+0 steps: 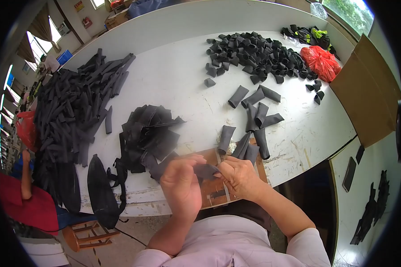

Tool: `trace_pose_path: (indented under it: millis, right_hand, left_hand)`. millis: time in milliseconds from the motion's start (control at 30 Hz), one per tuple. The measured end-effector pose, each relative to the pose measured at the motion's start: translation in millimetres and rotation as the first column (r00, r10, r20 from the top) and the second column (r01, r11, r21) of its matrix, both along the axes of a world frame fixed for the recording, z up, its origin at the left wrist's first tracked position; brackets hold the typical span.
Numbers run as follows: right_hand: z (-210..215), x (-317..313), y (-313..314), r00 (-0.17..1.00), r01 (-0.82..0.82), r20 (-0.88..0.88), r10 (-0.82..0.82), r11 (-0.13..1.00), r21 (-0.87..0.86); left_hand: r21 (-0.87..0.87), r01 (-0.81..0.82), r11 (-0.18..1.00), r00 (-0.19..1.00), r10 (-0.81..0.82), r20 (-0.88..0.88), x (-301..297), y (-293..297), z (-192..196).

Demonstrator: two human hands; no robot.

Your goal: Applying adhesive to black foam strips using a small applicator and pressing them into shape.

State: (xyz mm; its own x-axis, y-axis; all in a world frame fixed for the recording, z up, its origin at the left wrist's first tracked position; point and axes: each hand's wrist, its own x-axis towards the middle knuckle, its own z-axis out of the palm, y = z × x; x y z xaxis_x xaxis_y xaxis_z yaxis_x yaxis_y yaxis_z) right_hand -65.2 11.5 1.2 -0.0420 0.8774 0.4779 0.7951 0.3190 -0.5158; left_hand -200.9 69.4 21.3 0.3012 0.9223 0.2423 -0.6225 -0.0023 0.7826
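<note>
Just above a brown wooden board (209,198) at the table's front edge, a short dark grey fabric tube (205,171) is stretched between my hands. Its right end is pinched by my right hand (239,174), the fingers closed near the opening. My left hand (182,181) has its fingers around the left end; the thumb's grip is partly hidden. Several similar loose tubes (261,116) lie beyond my right hand, some resting on the board. Past my left hand is a heap of flat dark fabric pieces (150,135).
Long dark strips (78,102) are piled at the left; short rolled tubes (258,55) cover the back right, beside a red plastic bag (321,63). A cardboard sheet (365,91) stands at the right edge. A person in red (24,200) and a wooden stool (87,236) are at left.
</note>
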Motion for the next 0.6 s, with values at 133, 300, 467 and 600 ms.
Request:
trace_pose_path:
  millis: [133, 300, 467, 600]
  right_hand:
    - [-3.5, -0.2, -1.0, 0.999, 0.026, 0.046, -0.026, 1.000, -0.005]
    - [1.9, 2.7, -2.9, 1.000, -0.027, -0.006, 0.027, 0.999, -0.017]
    - [59.8, 19.1, 12.4, 0.609, -0.170, -0.793, -0.031, 0.971, -0.168]
    - [8.9, 53.9, 12.9, 0.809, 0.487, -0.229, -0.541, 0.835, -0.255]
  left_hand:
    - [0.154, -0.062, 0.986, 0.992, 0.079, -0.103, 0.7, -0.4, -2.8]
    - [0.160, -0.027, 0.987, 0.969, 0.065, -0.239, -0.7, 2.8, -6.7]
    - [0.382, -0.014, 0.924, 0.315, 0.366, -0.876, -29.8, 21.1, -75.7]
    - [0.487, 0.181, 0.855, 0.157, 0.463, -0.872, -34.9, 21.5, -114.8]
